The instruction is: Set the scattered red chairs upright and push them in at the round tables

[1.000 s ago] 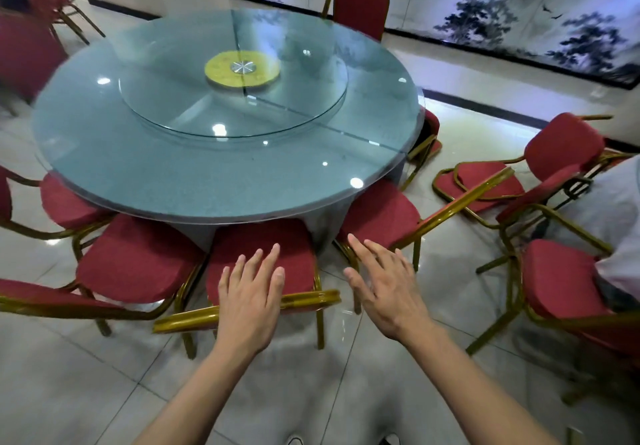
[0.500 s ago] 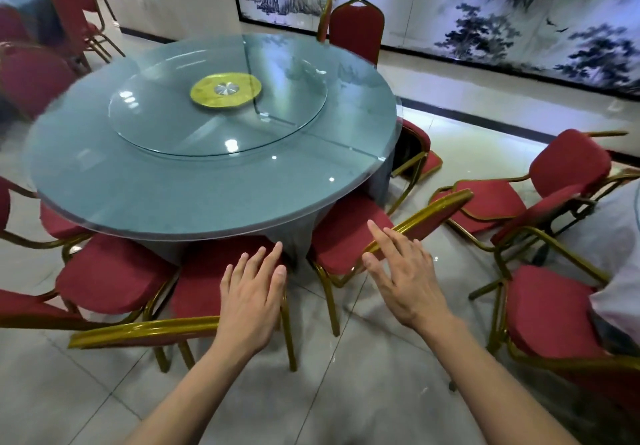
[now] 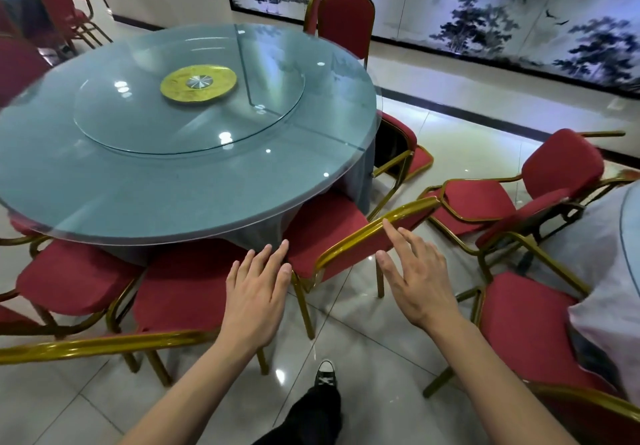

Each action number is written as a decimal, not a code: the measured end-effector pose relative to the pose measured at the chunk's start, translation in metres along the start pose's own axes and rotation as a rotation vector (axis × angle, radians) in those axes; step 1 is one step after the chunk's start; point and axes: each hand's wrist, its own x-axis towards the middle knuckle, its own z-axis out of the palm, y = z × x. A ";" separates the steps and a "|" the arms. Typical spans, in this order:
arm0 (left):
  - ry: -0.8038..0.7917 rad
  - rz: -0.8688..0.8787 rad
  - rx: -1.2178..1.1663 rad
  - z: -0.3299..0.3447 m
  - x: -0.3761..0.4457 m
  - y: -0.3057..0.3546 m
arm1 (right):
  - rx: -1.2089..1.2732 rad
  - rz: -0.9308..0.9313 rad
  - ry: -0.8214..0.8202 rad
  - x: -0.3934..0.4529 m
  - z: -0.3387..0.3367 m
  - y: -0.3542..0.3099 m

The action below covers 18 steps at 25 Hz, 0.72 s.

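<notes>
Hands (image 3: 254, 297) (image 3: 417, 276) flat, neither grip holding anything, above red chair (image 3: 332, 233); no writing readable.

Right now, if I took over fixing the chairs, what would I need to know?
Left hand: open, holding nothing, over the chair seats.
Right hand: open, fingertips at the gold back rail of the angled chair.
Done: chairs on the near left look tucked under the round table.
Left: straighten the angled chair and push it in; set up the tipped chairs on the right.
</notes>
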 end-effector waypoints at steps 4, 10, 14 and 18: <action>-0.016 -0.019 -0.002 0.031 0.039 0.022 | -0.019 0.016 0.000 0.032 -0.008 0.035; -0.027 -0.092 -0.027 0.065 0.095 0.045 | -0.058 -0.010 -0.064 0.110 -0.021 0.088; -0.068 -0.078 0.004 0.083 0.120 0.059 | -0.092 -0.008 -0.115 0.148 -0.017 0.111; -0.137 -0.080 0.011 0.102 0.131 0.077 | -0.108 -0.031 -0.223 0.168 -0.001 0.134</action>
